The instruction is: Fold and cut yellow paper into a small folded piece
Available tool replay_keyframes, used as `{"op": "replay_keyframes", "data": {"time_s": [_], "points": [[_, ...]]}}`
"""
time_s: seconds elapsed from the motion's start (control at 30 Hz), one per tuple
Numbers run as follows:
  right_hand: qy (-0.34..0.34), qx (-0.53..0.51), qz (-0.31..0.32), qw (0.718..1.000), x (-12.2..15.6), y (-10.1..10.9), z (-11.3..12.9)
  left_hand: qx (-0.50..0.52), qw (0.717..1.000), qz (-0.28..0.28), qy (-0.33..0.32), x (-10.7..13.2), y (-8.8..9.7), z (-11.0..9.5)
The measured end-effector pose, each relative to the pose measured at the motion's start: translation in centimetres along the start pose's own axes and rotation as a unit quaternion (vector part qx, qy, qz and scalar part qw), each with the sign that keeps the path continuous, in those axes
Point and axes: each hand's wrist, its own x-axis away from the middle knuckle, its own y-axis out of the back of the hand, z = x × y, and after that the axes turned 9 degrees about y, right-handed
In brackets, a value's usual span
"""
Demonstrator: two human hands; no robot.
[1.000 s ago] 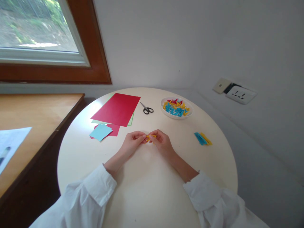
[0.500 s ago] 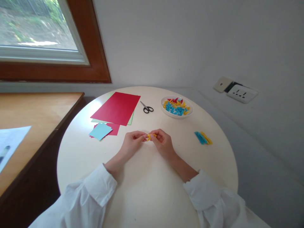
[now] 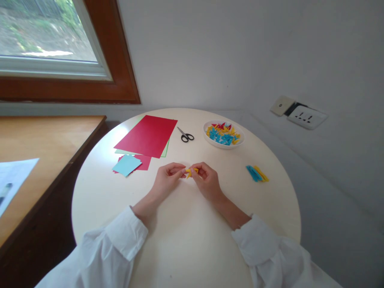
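Note:
Both hands meet over the middle of the round cream table (image 3: 186, 240). My left hand (image 3: 167, 180) and my right hand (image 3: 205, 179) pinch a small folded piece of yellow paper (image 3: 191, 171) between their fingertips, just above the tabletop. Both hands are closed on it, and most of the piece is hidden by the fingers. White sleeves cover both forearms.
A large red sheet (image 3: 147, 136) lies over a green one at the back left, with small blue (image 3: 127, 165) and red pieces in front. Black scissors (image 3: 186, 136) lie beside a white bowl (image 3: 223, 135) of folded paper pieces. Blue and yellow strips (image 3: 257, 173) lie to the right. A wooden desk (image 3: 39, 148) stands left.
The hands have stayed in place with the yellow piece; only the fingers have shifted slightly on it.

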Motion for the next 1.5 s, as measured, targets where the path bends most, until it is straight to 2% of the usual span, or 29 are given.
{"op": "replay_keyframes", "data": {"time_s": [1.5], "points": [[0.014,0.013,-0.011,1.0,0.04,-0.03,0.11,0.015,1.0,0.007,-0.005,0.09,0.09,-0.03]]}}
